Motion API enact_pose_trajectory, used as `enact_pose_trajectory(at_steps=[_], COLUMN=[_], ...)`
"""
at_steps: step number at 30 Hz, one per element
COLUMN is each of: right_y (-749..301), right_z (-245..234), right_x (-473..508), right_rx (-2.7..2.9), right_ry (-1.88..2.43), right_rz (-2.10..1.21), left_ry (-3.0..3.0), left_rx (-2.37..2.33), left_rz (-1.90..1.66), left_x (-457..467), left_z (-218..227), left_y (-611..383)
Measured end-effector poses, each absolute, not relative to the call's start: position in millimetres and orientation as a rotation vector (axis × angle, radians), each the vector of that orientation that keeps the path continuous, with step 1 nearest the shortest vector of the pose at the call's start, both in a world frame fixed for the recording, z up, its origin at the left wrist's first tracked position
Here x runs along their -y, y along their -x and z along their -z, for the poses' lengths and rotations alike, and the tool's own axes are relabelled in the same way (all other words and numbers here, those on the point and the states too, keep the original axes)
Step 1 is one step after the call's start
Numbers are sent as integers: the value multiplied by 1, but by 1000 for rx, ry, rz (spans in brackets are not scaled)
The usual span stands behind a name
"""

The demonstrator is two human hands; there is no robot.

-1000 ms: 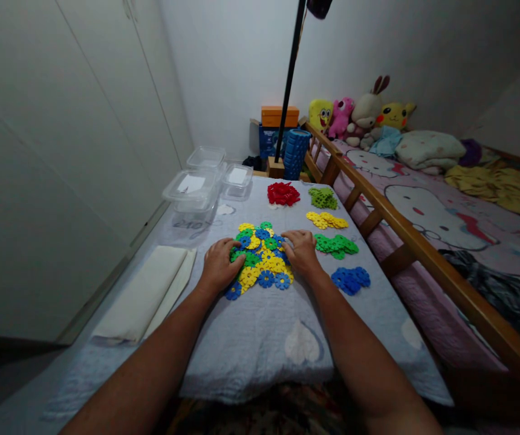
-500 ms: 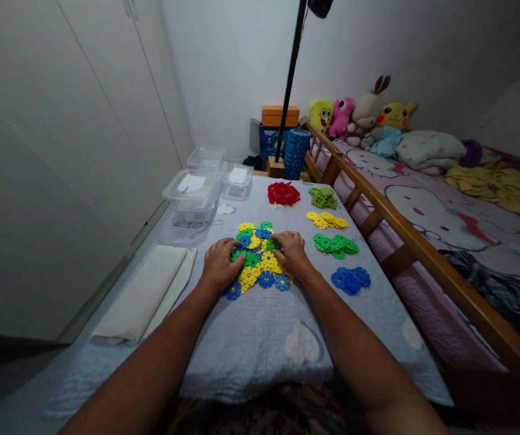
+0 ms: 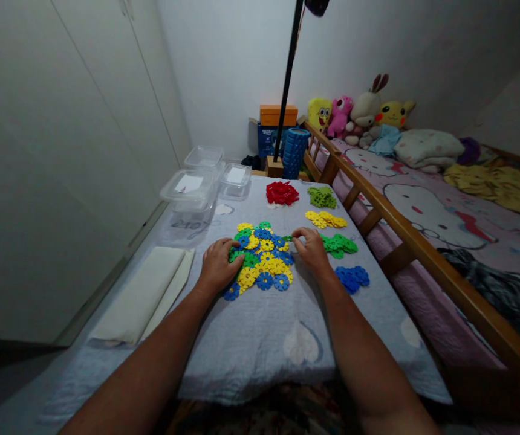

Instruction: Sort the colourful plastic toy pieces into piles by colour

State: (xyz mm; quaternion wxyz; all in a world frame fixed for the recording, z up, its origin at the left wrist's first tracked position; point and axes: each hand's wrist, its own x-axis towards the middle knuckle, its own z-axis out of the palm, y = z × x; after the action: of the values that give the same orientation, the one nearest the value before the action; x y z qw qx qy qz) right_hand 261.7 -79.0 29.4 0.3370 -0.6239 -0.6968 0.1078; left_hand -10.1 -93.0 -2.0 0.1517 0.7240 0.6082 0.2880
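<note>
Single-colour piles (image 3: 339, 244) line the right edge of our bench (image 3: 251, 338); clear tubs (image 3: 196, 196) crowd its far left corner. Our left hand (image 3: 219, 266), thumb and fingers parted, rests against the central heap (image 3: 266, 264); our right hand (image 3: 312, 249) pinches a green disc (image 3: 287, 238) beside it.

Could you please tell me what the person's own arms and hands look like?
The left hand and right hand are ungloved. Both forearms are bare, with no sleeve, watch or bracelet showing. Dark patterned cloth, perhaps clothing, shows between them.
</note>
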Motion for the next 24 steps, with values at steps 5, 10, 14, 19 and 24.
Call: enact_pose_trajectory(at_steps=[5, 10, 14, 19, 24], right_y=[-294, -321, -335, -344, -345], right_z=[-34, -34, -30, -27, -24], right_x=[77, 75, 72, 67, 64], right_rx=[1611, 1336, 1225, 1164, 1242], right_ry=[1752, 1947, 2046, 2073, 2075], right_rz=[-105, 23, 52, 114, 157], left_ry=[-2082, -2082, -2079, -2090, -2099], left_rx=[-1753, -1759, -1763, -1753, -1765], left_rz=[-809, -788, -779, -799, -804], left_x=[93, 94, 94, 94, 93], left_z=[1, -2, -3, -1, 0], left_y=[10, 9, 9, 10, 10])
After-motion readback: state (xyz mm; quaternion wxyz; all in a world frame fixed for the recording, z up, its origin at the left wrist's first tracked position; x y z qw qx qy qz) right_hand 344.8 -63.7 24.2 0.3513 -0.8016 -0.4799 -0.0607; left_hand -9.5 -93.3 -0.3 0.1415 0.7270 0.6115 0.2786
